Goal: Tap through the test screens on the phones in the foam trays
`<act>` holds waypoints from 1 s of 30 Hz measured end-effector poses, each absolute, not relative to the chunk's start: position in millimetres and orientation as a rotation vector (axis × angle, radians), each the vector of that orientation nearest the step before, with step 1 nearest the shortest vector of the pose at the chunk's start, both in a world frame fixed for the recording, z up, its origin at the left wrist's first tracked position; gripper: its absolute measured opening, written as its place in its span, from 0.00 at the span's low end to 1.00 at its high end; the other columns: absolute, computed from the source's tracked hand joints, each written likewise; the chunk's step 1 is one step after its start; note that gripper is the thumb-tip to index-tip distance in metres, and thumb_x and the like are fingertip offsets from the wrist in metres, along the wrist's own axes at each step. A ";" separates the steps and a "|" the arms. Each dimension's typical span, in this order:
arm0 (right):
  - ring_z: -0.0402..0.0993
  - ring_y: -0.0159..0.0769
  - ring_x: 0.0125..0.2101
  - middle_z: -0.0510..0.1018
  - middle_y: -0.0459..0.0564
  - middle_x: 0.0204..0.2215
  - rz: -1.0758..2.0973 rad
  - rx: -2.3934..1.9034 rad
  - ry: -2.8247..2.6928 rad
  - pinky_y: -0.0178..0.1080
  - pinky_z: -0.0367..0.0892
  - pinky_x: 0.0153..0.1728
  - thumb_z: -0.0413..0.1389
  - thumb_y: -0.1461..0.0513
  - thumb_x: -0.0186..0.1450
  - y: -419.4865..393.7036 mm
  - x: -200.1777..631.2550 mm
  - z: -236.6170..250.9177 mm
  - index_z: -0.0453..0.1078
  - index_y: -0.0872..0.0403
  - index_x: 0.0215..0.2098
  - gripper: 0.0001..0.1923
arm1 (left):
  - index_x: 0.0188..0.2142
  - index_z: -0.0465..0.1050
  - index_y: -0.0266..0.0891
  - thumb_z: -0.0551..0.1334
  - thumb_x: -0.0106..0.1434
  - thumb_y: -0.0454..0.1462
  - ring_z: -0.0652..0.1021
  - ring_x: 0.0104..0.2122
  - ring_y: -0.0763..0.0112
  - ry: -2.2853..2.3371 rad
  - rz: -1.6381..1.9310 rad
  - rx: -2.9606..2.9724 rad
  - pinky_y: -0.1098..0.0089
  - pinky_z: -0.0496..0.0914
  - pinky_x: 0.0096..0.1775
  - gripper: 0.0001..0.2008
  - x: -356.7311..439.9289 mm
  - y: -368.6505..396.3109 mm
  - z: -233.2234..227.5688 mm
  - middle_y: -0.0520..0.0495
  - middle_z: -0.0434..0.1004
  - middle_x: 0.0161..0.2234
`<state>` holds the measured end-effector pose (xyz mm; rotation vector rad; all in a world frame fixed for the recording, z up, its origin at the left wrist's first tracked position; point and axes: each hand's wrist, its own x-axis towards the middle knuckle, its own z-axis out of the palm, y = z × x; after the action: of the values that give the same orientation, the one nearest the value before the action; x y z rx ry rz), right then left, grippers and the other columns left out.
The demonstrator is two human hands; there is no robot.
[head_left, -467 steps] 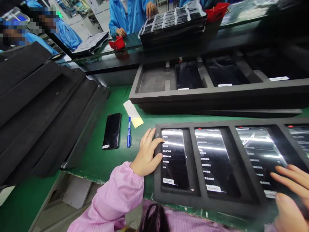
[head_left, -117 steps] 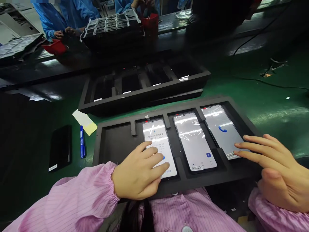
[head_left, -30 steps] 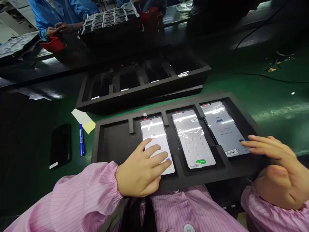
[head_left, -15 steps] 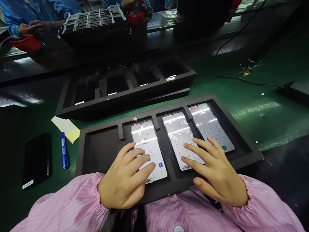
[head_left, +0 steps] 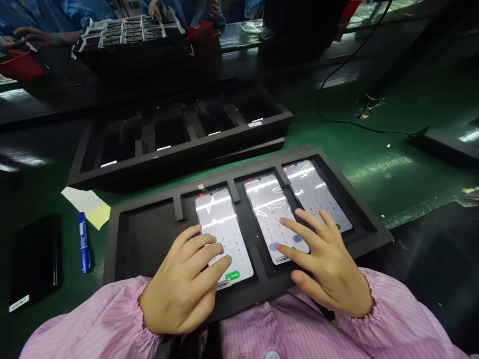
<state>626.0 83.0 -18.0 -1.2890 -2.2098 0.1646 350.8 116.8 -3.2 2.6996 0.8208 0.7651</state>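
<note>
Three lit phones lie face up in a black foam tray [head_left: 138,234]. Over the left phone [head_left: 220,212], which shows a dial keypad with a green button, my left hand [head_left: 183,279] rests with fingers spread, holding nothing. My right hand [head_left: 322,267] hovers over the middle phone [head_left: 264,199], fingers apart, a fingertip at the bottom-left of its keypad, where two keys are highlighted. Symbols stand above that keypad. The right phone [head_left: 309,182] also has a keypad up, partly covered by my right fingers. The tray's leftmost compartment holds no phone.
A second foam tray [head_left: 224,144] with several dark phones stands behind. At left lie a blue marker [head_left: 84,244], paper notes [head_left: 86,202] and a dark phone [head_left: 35,259]. A cable [head_left: 359,127] runs along the right. Co-workers in blue sleeves [head_left: 56,15] sit beyond a parts tray [head_left: 127,32].
The left phone's screen has switched from another page to a dial keypad. Symbols and highlighted keys have appeared on the middle phone. The view has shifted slightly; both hands stay over the phones.
</note>
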 end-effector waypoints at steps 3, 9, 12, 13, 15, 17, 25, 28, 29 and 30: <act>0.59 0.51 0.57 0.72 0.56 0.50 0.085 -1.334 -2.125 0.61 0.48 0.57 0.42 0.57 0.68 84.1 630.9 -17.3 0.76 0.54 0.34 0.20 | 0.42 0.71 0.36 0.52 0.56 0.28 0.70 0.44 0.63 0.824 0.771 2.701 0.52 0.58 0.55 0.16 349.4 115.6 -3.8 0.44 0.74 0.39; 0.62 0.53 0.55 0.72 0.57 0.48 -0.008 -1.428 -2.066 0.62 0.51 0.56 0.44 0.63 0.65 87.9 642.3 -14.1 0.76 0.55 0.30 0.18 | 0.42 0.71 0.36 0.52 0.56 0.28 0.71 0.44 0.63 0.818 0.767 2.697 0.52 0.59 0.55 0.16 348.9 115.8 -3.3 0.44 0.74 0.39; 0.62 0.53 0.55 0.72 0.57 0.48 0.037 -1.343 -2.064 0.61 0.52 0.56 0.42 0.62 0.66 88.9 637.5 -12.3 0.76 0.56 0.32 0.20 | 0.42 0.71 0.36 0.52 0.55 0.28 0.71 0.44 0.62 0.821 0.767 2.699 0.52 0.59 0.55 0.16 349.1 116.4 -3.5 0.44 0.74 0.39; 0.61 0.53 0.55 0.72 0.58 0.49 0.064 -1.348 -2.075 0.61 0.51 0.56 0.41 0.61 0.66 89.1 635.1 -12.4 0.76 0.56 0.33 0.21 | 0.42 0.71 0.36 0.52 0.55 0.28 0.71 0.44 0.62 0.824 0.765 2.697 0.52 0.59 0.55 0.16 348.9 116.4 -3.7 0.44 0.74 0.39; 0.59 0.53 0.57 0.71 0.57 0.50 0.116 -1.403 -2.106 0.62 0.51 0.56 0.41 0.59 0.67 89.2 630.0 -13.5 0.76 0.54 0.35 0.21 | 0.42 0.72 0.36 0.53 0.55 0.28 0.71 0.43 0.62 0.827 0.767 2.691 0.52 0.59 0.55 0.17 348.4 116.2 -3.8 0.44 0.74 0.39; 0.57 0.53 0.58 0.70 0.56 0.52 0.152 -1.455 -2.124 0.62 0.49 0.57 0.41 0.58 0.68 89.1 624.9 -15.2 0.76 0.53 0.36 0.21 | 0.42 0.72 0.36 0.53 0.55 0.28 0.71 0.43 0.62 0.824 0.774 2.688 0.52 0.59 0.55 0.17 347.9 115.8 -3.8 0.44 0.74 0.39; 0.55 0.52 0.60 0.68 0.56 0.54 0.141 -1.361 -2.162 0.62 0.48 0.57 0.41 0.56 0.68 87.4 623.2 -13.1 0.75 0.53 0.37 0.21 | 0.41 0.72 0.35 0.52 0.55 0.28 0.71 0.44 0.62 0.828 0.787 2.677 0.53 0.59 0.56 0.16 348.7 115.1 -2.7 0.44 0.74 0.39; 0.60 0.53 0.56 0.72 0.58 0.49 0.023 -1.394 -2.032 0.61 0.51 0.56 0.44 0.63 0.66 87.3 631.7 -12.3 0.75 0.56 0.28 0.19 | 0.41 0.72 0.35 0.52 0.54 0.27 0.72 0.43 0.62 0.828 0.792 2.677 0.53 0.59 0.56 0.16 349.3 115.4 -2.5 0.44 0.75 0.38; 0.61 0.54 0.56 0.73 0.58 0.48 0.000 -1.425 -2.020 0.61 0.52 0.56 0.44 0.64 0.65 87.3 633.3 -12.6 0.75 0.56 0.26 0.18 | 0.41 0.72 0.35 0.52 0.54 0.28 0.72 0.43 0.62 0.826 0.797 2.679 0.53 0.59 0.56 0.16 349.5 115.5 -2.6 0.44 0.75 0.38; 0.62 0.54 0.55 0.73 0.58 0.47 -0.008 -1.451 -2.015 0.62 0.52 0.56 0.45 0.65 0.65 87.2 633.6 -13.1 0.75 0.56 0.25 0.18 | 0.40 0.72 0.36 0.52 0.54 0.28 0.72 0.43 0.63 0.826 0.804 2.683 0.53 0.60 0.56 0.16 349.7 115.7 -2.7 0.44 0.75 0.38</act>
<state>633.6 87.2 -13.1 -1.4506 -2.0152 -0.0079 349.7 115.7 -2.7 2.6826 0.8262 0.8041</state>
